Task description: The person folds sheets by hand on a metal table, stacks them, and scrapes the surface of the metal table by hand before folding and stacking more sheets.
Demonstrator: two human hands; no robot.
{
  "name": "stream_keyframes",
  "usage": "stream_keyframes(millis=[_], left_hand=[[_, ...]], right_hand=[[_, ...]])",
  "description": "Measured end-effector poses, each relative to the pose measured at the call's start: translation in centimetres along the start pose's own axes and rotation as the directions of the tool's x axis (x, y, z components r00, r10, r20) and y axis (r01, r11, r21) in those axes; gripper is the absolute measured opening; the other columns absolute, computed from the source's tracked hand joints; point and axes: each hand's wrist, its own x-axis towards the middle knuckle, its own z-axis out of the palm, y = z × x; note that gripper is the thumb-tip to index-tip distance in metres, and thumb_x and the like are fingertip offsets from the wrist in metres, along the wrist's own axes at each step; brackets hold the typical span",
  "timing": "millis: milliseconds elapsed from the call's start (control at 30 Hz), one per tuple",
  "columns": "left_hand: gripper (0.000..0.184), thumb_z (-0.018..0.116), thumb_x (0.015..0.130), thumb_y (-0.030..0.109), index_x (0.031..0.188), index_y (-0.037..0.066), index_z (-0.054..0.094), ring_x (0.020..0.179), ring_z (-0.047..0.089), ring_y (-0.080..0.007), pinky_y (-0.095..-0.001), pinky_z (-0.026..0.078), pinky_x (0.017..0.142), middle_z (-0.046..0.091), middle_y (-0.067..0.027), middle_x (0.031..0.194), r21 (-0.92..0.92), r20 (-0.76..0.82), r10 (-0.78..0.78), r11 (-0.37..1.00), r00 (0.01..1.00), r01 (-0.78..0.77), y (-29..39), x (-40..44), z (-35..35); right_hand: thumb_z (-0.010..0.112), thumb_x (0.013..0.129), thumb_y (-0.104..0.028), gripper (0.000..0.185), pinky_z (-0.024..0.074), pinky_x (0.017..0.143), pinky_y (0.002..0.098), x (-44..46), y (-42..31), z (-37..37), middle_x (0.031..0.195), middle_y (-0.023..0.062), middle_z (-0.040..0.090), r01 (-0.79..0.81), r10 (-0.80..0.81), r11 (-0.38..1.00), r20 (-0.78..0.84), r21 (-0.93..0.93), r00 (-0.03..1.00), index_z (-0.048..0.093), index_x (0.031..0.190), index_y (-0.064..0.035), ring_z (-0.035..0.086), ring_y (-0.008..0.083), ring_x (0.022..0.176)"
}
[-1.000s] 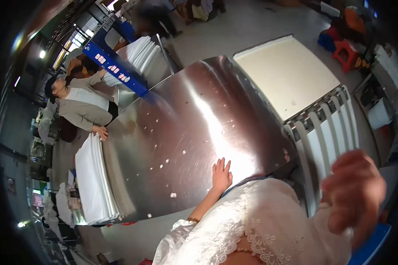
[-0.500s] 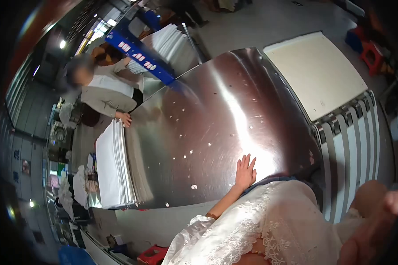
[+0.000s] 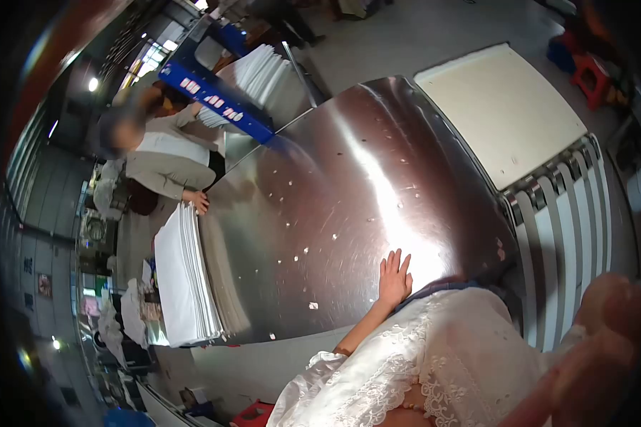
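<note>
My left hand lies flat on the shiny metal tabletop, fingers apart and holding nothing. It rests near the table's front edge, beside the white lace clothing on my body. Very close to the camera at the lower right is my right hand, raised and blurred. Its fingers cannot be made out clearly. Small pale scraps are scattered over the metal surface. A stack of white sheets stands at the table's left end, well apart from my left hand.
Across the table, a person's hand touches the stack's far end. Behind a blue bar is another stack of white sheets. To the right are a cream board and grey belts. A red stool stands beyond.
My right hand has shifted and shows larger at the lower right. My left hand stays flat on the table. The view has tilted slightly; the person's hand remains by the stack.
</note>
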Motion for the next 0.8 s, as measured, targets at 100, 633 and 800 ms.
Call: stream_keyframes(millis=[100,633,800], left_hand=[[0.055,0.051,0.079,0.018,0.132,0.008,0.041,0.13,0.026,-0.0371,-0.0513,0.02,0.106,0.03,-0.0201,0.139,-0.006,-0.002,-0.007,1.0,1.0,0.007,0.0,0.0,-0.1],[0.052,0.05,0.08,0.017,0.13,0.006,0.043,0.13,0.026,-0.0376,-0.0516,0.02,0.105,0.031,-0.0213,0.139,0.014,-0.025,0.017,1.0,1.0,-0.017,0.1,0.0,0.1],[0.055,0.051,0.079,0.017,0.133,0.008,0.04,0.131,0.024,-0.0366,-0.0507,0.019,0.106,0.029,-0.0205,0.14,0.008,0.011,-0.004,1.0,1.0,0.004,-0.1,0.1,-0.1]], right_hand=[[0.056,0.08,-0.017,0.015,0.0475,0.054,0.0299,0.5,0.2,-0.1,0.074,0.0092,0.061,0.022,-0.021,1.0,0.013,-0.011,1.0,0.059,0.078,-0.0031,0.059,0.0204,0.063],[0.057,0.079,-0.017,0.012,0.0474,0.054,0.0297,0.5,-0.6,0.2,0.074,0.0083,0.061,-0.029,0.029,1.0,0.007,-0.005,1.0,0.059,0.077,-0.0049,0.059,0.02,0.063],[0.058,0.078,-0.017,0.011,0.0474,0.054,0.0296,0.7,-1.1,-0.8,0.074,0.008,0.061,0.004,-0.003,1.0,0.029,-0.03,1.0,0.059,0.076,-0.0055,0.059,0.0199,0.063]])
